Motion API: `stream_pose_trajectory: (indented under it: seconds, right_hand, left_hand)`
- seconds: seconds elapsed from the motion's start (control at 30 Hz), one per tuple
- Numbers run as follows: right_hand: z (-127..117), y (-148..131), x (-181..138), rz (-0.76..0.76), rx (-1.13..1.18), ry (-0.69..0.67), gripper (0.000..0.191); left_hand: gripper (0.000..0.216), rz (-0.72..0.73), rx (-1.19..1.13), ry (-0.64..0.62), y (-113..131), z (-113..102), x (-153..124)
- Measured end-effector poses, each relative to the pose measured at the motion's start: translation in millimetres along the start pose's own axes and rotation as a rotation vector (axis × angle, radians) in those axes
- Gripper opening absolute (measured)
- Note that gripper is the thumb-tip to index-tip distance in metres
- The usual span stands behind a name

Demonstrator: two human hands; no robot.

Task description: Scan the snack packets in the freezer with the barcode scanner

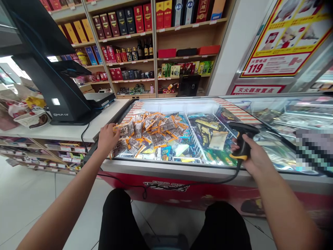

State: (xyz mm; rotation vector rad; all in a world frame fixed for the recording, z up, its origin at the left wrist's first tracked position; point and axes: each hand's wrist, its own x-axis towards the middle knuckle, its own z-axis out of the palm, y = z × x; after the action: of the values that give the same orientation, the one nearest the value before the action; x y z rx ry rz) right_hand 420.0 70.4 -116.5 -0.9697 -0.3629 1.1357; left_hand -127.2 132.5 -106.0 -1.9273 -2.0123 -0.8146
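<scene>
In my right hand [251, 152] is a black and yellow handheld barcode scanner [243, 142], its head tilted left above the chest freezer. A black cable [229, 178] hangs from its grip and loops across the freezer's red front. My left hand [108, 139] is at the left end of a pile of small orange-edged snack packets [156, 128], fingers closed on the edge of one packet, partly hidden by the hand. The packets lie heaped on the freezer's glass top, over its left part.
Beneath the glass of the chest freezer [161, 165], frozen packs [218, 139] sit between white wire dividers. A black checkout terminal [62, 100] stands on the white counter [78, 132] at left. Shelves of boxed bottles [125, 21] line the back.
</scene>
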Motion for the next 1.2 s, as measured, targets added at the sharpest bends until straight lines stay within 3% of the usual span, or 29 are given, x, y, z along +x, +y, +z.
stream_pose_trajectory:
  seconds: [0.1,0.37,0.5,0.63,0.7,0.8,0.9,1.03,1.2]
  right_hand:
    - [1,-1,-3,-0.004,-0.003,-0.014,0.012]
    - [6,-5,-10,0.025,-0.061,-0.055,0.017]
    - [5,-5,-8,0.014,-0.061,-0.029,0.019]
    - [3,-5,-4,0.013,-0.044,-0.014,0.015]
    - [2,-5,-3,0.009,-0.049,-0.02,0.014]
    - [1,-5,-3,0.013,-0.056,-0.003,0.013]
    - [3,-6,-5,0.015,-0.048,0.001,0.012]
    - [5,-7,-9,0.016,-0.039,-0.029,0.011]
    - [2,-7,-10,0.01,-0.006,-0.073,0.008]
  left_hand:
    - [0.055,-0.097,0.102,-0.105,-2,8,-1]
    - [0.067,-0.065,0.06,-0.049,22,9,0]
    - [0.064,0.024,-0.234,0.08,25,13,2]
    - [0.062,-0.136,-0.866,0.166,41,19,1]
    - [0.054,-0.3,-1.25,0.108,61,20,1]
    - [0.034,-0.488,-1.691,-0.095,100,18,1]
    - [0.041,-0.37,-1.825,-0.299,142,16,1]
    - [0.057,-0.116,-1.643,-0.479,191,21,6]
    - [0.056,-0.008,-1.692,-0.659,239,42,20]
